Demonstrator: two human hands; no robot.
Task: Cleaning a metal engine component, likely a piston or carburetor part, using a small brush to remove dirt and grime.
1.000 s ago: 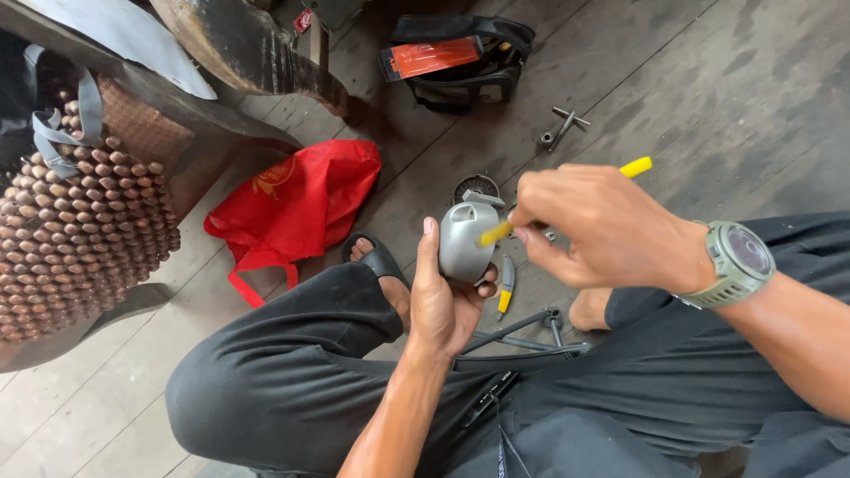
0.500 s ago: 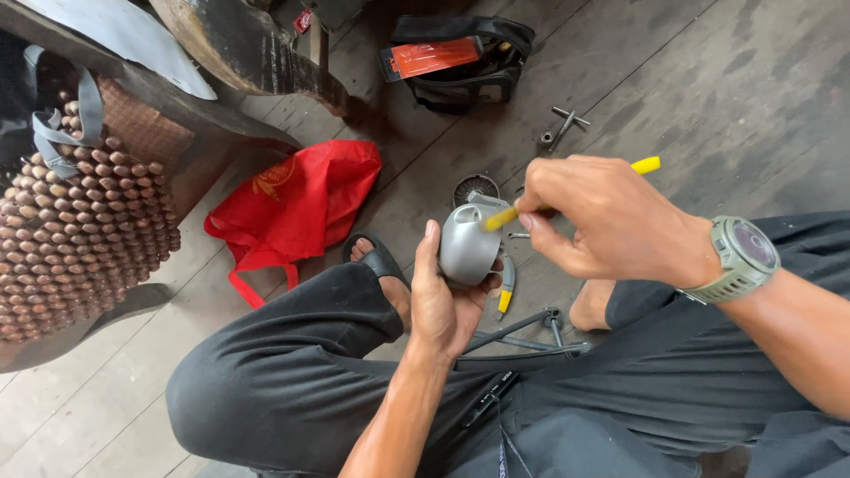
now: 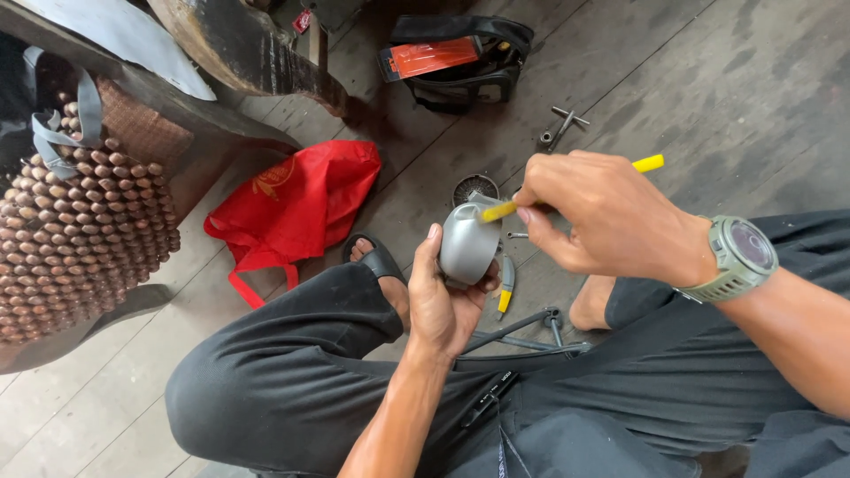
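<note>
- Head view: the left hand (image 3: 443,301) was clasped around a rounded grey metal shell (image 3: 469,243), thumb up along its left side, holding it above the lap.
- The right hand (image 3: 602,221), wearing a green wristwatch (image 3: 739,257), was pinched closed on a thin yellow-handled tool (image 3: 567,186); the tool's tip touched the top of the shell.
- What lay inside the shell could not be told; only its outer face showed.
- On the plank floor (image 3: 753,97) just behind the shell stood a small round dark tin (image 3: 474,188), its contents unclear.
- A red bag (image 3: 301,199) lay crumpled to the left, mouth not visible.
- Farther back sat a black bag (image 3: 460,57) with an orange card on it.
- A second yellow-tipped tool (image 3: 505,288) lay under the shell, near a sandalled foot (image 3: 376,258).
- A small metal cross wrench (image 3: 558,127) lay apart on the floor.
</note>
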